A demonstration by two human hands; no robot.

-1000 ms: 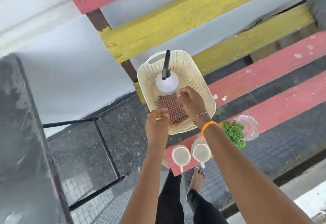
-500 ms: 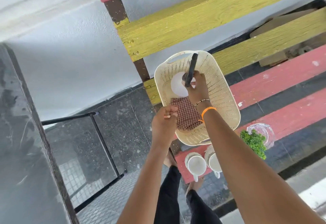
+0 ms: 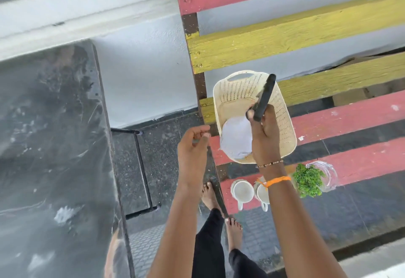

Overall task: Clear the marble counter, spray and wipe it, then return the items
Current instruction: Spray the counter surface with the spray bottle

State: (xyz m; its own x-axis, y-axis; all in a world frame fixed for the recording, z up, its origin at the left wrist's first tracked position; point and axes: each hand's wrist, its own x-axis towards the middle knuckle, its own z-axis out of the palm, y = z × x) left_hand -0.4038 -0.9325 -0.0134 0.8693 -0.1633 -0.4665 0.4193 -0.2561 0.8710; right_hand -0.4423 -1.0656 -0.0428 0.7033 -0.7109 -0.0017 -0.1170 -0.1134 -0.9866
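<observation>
Right hand [image 3: 266,137] fingers gripping white spray bottle [image 3: 236,138], black trigger, left hand [image 3: 192,144] seemingly loosely curled

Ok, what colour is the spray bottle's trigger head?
Black, on the white plastic spray bottle gripped by the right hand; head view shows it.

Counter [image 3: 50,146] left; basket [image 3: 285,124] on bench [image 3: 350,120], mugs [image 3: 242,191] nearer.
</observation>
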